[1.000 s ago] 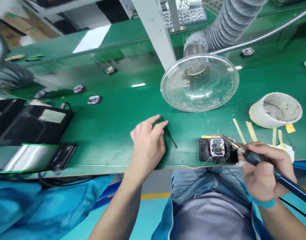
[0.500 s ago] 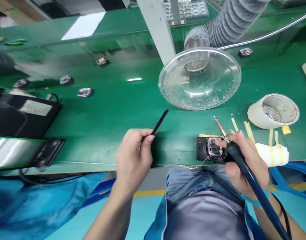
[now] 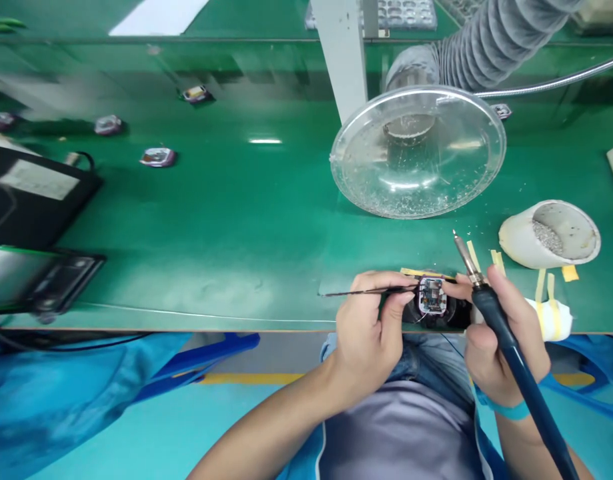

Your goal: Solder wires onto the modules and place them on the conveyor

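My left hand (image 3: 369, 333) is closed on slim black tweezers (image 3: 359, 291), held nearly level, one end reaching the left edge of a small circuit board in a square pinkish case (image 3: 432, 295). That case sits in a black holder (image 3: 460, 312) at the bench's front edge, partly hidden by my hands. My right hand (image 3: 509, 340) grips a soldering iron (image 3: 501, 327), its bare metal tip pointing up and away from the board. A finger of that hand rests against the right side of the case.
A clear fume hood (image 3: 419, 193) on a grey hose (image 3: 496, 47) hangs behind the board. A white cup of metal shavings (image 3: 551, 233) and a taped white bundle (image 3: 555, 320) lie to the right. Similar cased boards (image 3: 159, 157) and black equipment (image 3: 31, 187) are on the left.
My left hand picked the tweezers up off the bench, turned them and carried them right to the board. My right hand swung the iron's tip upward and brought a finger to the case.
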Tool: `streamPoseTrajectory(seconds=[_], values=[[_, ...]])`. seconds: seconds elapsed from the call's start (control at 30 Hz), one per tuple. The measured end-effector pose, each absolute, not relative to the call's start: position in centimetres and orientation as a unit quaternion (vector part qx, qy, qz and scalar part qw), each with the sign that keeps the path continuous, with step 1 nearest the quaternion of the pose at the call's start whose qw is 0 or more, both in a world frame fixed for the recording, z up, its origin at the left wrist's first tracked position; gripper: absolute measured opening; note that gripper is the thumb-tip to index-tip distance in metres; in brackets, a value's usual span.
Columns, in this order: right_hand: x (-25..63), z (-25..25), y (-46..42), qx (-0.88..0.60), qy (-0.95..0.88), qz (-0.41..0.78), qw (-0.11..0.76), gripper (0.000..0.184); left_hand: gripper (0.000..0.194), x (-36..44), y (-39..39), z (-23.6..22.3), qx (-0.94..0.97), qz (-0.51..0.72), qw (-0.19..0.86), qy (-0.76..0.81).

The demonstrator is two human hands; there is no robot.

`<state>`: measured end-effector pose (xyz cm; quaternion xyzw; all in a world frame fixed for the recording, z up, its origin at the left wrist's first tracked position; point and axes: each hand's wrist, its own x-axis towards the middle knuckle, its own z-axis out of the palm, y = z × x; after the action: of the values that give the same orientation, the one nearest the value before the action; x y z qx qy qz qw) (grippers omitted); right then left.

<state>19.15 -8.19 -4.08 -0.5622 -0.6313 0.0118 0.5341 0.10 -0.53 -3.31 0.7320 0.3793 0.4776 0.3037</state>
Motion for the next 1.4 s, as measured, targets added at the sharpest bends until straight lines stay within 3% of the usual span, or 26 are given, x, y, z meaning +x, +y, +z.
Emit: streamPoseTrajectory(seconds=[0.27,0.7,0.97,1.13,1.4], values=[[19.2,-4.5,-8.4,-0.557,-0.635,0.002,0.536,0.061,0.013,0.2,-0.5,-3.5,0.722,0.49,0.299,0.387],[19.0,-3.5,-7.1,-0.545,-0.697,-0.022,0.466,0.066,0.017,0.3,-0.1,-3.5,0.745,0.505,0.276,0.337],[19.8,-4.0,-8.5,-0.528,-0.654,-0.013,0.541,0.055,0.02,0.3,-0.1,-3.7,0.757,0.517,0.251,0.312],[19.4,-4.0,-9.3,-0.525,-0.6,0.048,0.602,0.037,0.023,0.5,0.0,-3.8,0.755,0.531,0.247,0.295],[19.5,-4.4,-9.8,-0.521,-0.596,0.085,0.605,0.027,0.022,0.3,0.2,-3.8,0.768,0.523,0.237,0.284]])
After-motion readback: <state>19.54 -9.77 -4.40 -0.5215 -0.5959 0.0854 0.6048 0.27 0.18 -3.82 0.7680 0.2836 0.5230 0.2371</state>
